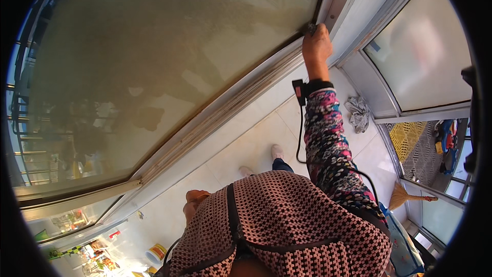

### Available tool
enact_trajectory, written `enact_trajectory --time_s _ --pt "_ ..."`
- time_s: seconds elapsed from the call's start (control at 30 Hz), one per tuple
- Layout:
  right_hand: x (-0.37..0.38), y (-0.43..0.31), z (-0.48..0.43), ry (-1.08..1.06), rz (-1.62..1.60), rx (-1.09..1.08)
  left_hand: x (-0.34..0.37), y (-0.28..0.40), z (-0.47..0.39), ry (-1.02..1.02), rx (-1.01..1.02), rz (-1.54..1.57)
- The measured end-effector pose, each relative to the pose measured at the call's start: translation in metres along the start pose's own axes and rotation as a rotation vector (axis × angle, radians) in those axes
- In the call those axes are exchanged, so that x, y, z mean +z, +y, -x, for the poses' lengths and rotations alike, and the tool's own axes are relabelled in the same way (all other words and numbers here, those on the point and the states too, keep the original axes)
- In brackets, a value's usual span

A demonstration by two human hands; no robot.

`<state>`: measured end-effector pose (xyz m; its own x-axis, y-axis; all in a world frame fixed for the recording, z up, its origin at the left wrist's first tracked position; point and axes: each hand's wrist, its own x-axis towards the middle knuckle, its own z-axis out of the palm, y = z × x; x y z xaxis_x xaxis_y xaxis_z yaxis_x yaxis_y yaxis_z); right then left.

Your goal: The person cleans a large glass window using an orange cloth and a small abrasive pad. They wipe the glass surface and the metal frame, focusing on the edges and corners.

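My right hand (317, 44) reaches up to the lower corner of a large glass pane (165, 57). Its fingers are closed on a small, dark, rough wad (311, 28), which looks like a scouring pad and is pressed where the glass meets the pale metal frame (238, 90). Brownish film and irregular patches mark the pane. Down by my waist is my left hand (194, 202), partly covered by the checked garment (284, 211). A bit of orange shows at its fingers, but whether it holds anything is hidden.
A strapped device (299, 91) with a black cable hangs at my right wrist. Crumpled grey plastic (358, 113) lies on the tiled floor (246, 150). A straw broom (401, 197) and a patterned mat (413, 146) are at right; a tub (156, 254) stands lower left.
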<state>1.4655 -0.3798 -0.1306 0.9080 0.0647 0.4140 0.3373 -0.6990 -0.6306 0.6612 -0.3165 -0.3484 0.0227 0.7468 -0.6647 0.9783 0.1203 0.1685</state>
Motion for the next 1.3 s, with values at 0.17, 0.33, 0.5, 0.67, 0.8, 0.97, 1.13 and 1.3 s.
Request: enact_trajectory --time_s 0.17,0.33,0.5,0.67,0.8,0.97,1.13,1.3 --pt "0.015 0.006 0.022 -0.097 -0.076 -0.184 0.001 0.000 0.003 0.002 -0.011 0.011" --pt "0.004 0.018 -0.017 0.025 -0.015 -0.064 0.003 -0.003 0.003 0.004 -0.012 0.023" --pt "0.007 0.024 0.006 0.055 -0.156 -0.110 0.004 -0.009 0.005 0.005 -0.023 0.037" --pt "0.019 -0.008 0.036 0.089 -0.130 -0.100 0.001 -0.011 0.003 0.010 -0.022 0.056" --pt "-0.001 -0.061 0.124 -0.072 -0.259 -0.424 -0.001 -0.011 -0.005 0.005 -0.016 0.053" --pt "-0.009 -0.078 0.155 -0.292 -0.332 -0.470 -0.005 -0.020 -0.007 0.021 -0.016 0.072" --pt "-0.001 -0.033 0.062 0.078 -0.135 0.003 -0.007 -0.031 -0.008 0.026 -0.012 0.108" --pt "0.001 -0.081 0.163 -0.062 -0.365 -0.368 -0.005 -0.036 -0.011 0.035 -0.012 0.139"
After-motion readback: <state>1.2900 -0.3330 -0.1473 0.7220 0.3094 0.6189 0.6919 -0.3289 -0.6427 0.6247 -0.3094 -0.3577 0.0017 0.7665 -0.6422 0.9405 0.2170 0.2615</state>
